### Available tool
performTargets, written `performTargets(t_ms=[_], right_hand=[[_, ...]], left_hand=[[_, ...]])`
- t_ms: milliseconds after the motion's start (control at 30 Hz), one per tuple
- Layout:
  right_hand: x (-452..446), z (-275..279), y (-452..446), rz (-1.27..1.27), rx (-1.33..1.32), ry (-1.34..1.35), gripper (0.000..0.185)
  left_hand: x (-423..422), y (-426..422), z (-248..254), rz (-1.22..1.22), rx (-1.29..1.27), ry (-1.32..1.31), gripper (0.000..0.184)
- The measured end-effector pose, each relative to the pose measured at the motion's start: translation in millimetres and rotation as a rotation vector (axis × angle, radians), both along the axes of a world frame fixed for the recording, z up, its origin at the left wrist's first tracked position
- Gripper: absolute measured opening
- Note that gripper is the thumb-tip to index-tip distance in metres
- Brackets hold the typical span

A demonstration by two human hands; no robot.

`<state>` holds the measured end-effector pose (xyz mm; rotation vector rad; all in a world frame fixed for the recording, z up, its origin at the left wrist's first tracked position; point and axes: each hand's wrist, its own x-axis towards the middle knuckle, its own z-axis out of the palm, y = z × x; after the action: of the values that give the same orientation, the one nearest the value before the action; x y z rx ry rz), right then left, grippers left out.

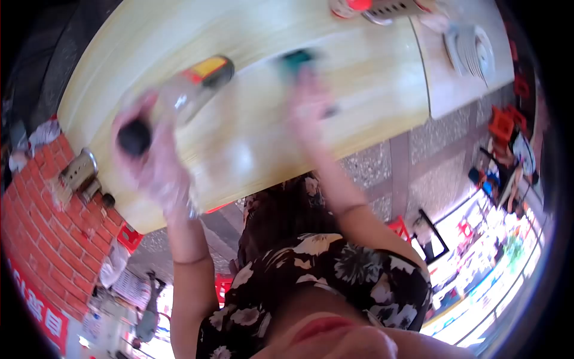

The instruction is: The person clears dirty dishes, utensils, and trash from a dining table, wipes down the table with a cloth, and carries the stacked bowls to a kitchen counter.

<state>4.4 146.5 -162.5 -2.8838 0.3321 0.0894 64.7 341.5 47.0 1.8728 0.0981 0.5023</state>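
Note:
My left hand [152,149], smeared by motion, is wrapped around the neck end of a clear bottle [179,99]. The bottle has a dark cap and a yellow and orange label, and it tilts away over the pale wood-patterned table [251,119]. Farther right, my right hand [310,105] is closed on a dark green cloth or pad [298,58] at the tabletop; blur hides its exact kind. A small dark spot shows beside that hand, too blurred to name.
A stack of white plates [469,51] stands on the adjoining table at the upper right. At the far edge sit a red-and-white container [350,6] and a slotted metal holder [391,9]. On the left, another metal holder [79,169] stands by a red brick surface [54,221].

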Motion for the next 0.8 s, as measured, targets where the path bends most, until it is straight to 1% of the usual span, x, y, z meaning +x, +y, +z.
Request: performTargets(t_ms=[33,67,100,133,167,200,233,267,300,333,367,400,433,467,500,567,600,667,700,733,767,800], right_hand=[[0.0,-9.9,78.3,0.138,0.512,-0.054,0.042],[0.7,-18.8,155.8,0.257,0.935,-0.015,0.04],[10.9,3.3,195.3,0.465,0.936,-0.158,0.034],[21.3,27.2,234.1,0.67,0.933,-0.304,0.029],[31.8,22.9,245.9,0.713,0.85,-0.374,0.026],[42.5,17.7,257.9,0.75,0.766,-0.447,0.024],[60.9,-2.4,233.1,0.866,0.546,-0.09,0.025],[84.1,0.5,189.3,0.638,0.34,-0.184,0.026],[110.2,-14.4,137.4,0.497,0.138,-0.406,0.028],[132.2,15.4,90.0,0.246,0.189,-0.165,0.027],[144.4,29.2,54.6,0.138,0.065,0.034,0.024],[143.9,30.4,43.9,0.23,-0.351,-0.702,0.022],[145.6,31.2,66.5,0.239,-0.357,-0.725,0.022],[149.0,31.8,93.7,0.152,-0.296,-0.487,0.023],[152.2,35.2,123.0,0.059,-0.236,-0.247,0.025],[140.7,-34.3,232.4,0.431,-0.324,-0.169,0.032],[130.7,-18.3,306.4,0.472,0.301,-0.194,0.036],[109.8,-3.0,438.5,0.856,0.431,-0.231,0.041],[119.3,3.1,497.4,1.042,0.493,0.047,0.043],[131.4,28.6,511.6,1.101,0.678,0.016,0.042],[150.1,28.0,518.6,1.155,0.667,-0.356,0.038],[170.5,26.8,519.3,1.186,0.625,-0.727,0.035]], left_hand=[[-12.4,10.7,20.0,0.093,0.032,0.001,0.032],[-22.3,24.8,36.2,0.085,0.067,-0.076,0.03],[-31.6,29.7,54.0,0.125,0.042,-0.092,0.028],[-40.8,41.7,64.9,0.234,0.071,-0.067,0.028],[-49.7,60.0,74.2,0.339,0.096,-0.037,0.029],[-62.0,88.1,82.1,0.368,0.11,-0.043,0.029],[-77.8,120.5,86.1,0.32,0.107,-0.004,0.03],[-92.1,146.4,85.6,0.274,0.096,0.021,0.031],[-104.1,161.8,77.8,0.284,0.008,-0.093,0.034],[-115.4,181.4,71.4,0.313,0.002,-0.089,0.035],[-126.1,201.5,64.1,0.339,-0.004,-0.083,0.037],[-135.6,218.0,52.8,0.402,-0.024,-0.058,0.034],[-143.0,233.1,39.8,0.455,-0.051,-0.033,0.033],[-148.2,247.5,28.5,0.515,-0.012,0.008,0.032],[-148.0,252.5,22.4,0.628,-0.013,0.079,0.032],[-153.7,264.6,4.6,0.633,-0.096,0.035,0.029],[-148.3,264.8,1.6,0.62,-0.106,0.003,0.028],[-132.3,270.8,-1.2,0.58,-0.075,-0.077,0.026],[-131.2,282.1,-8.3,0.579,-0.115,-0.113,0.028],[-113.2,275.8,-7.0,0.662,-0.152,-0.104,0.027],[-93.8,264.9,2.6,0.743,-0.185,-0.086,0.025],[-75.3,260.2,8.6,0.686,-0.124,-0.076,0.021]])
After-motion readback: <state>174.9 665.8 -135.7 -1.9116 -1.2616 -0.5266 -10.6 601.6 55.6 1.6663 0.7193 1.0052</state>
